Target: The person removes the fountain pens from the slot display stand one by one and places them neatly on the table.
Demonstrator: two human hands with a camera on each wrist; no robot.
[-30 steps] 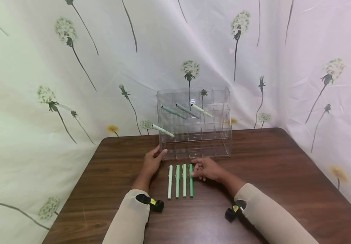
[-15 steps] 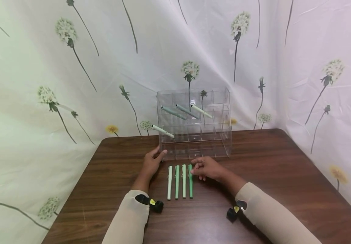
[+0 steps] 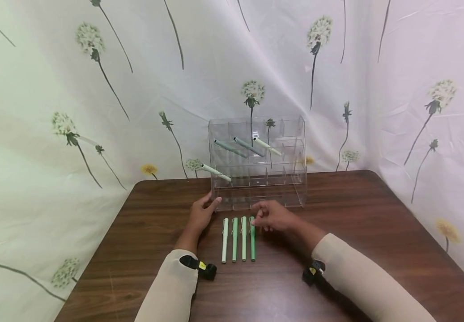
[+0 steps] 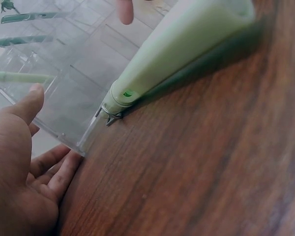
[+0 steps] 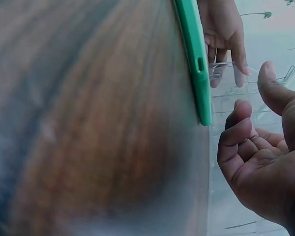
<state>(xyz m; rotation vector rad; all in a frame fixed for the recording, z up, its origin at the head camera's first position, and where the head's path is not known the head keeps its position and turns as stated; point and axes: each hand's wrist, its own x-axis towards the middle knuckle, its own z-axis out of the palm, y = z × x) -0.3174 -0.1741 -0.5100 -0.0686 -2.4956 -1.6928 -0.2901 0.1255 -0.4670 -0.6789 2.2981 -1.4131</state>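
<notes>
My left hand (image 3: 201,218) holds the lower left corner of a clear plastic pen rack (image 3: 278,194), its thumb on the near side and the fingers round the edge, as the left wrist view shows. In front of the rack, several pens lie side by side on the table, from a pale one (image 3: 224,243) at the left to a green pen (image 3: 253,250) at the right. My right hand (image 3: 276,216) hovers beside the capped top of the green pen. In the right wrist view its fingers are loosely bent, the thumb stands apart, and nothing is between them.
Two grey-green pens (image 3: 232,149) and a pale yellow-green pen (image 3: 268,146) slant out of the rack's upper row. One pale green pen (image 3: 215,172) leans in the row below, at the left. Behind the brown wooden table (image 3: 360,214) hangs a dandelion-print cloth (image 3: 167,89).
My right hand has risen slightly and shifted a little toward the rack, near the green pen's top. The left hand and the pens stay where they were.
</notes>
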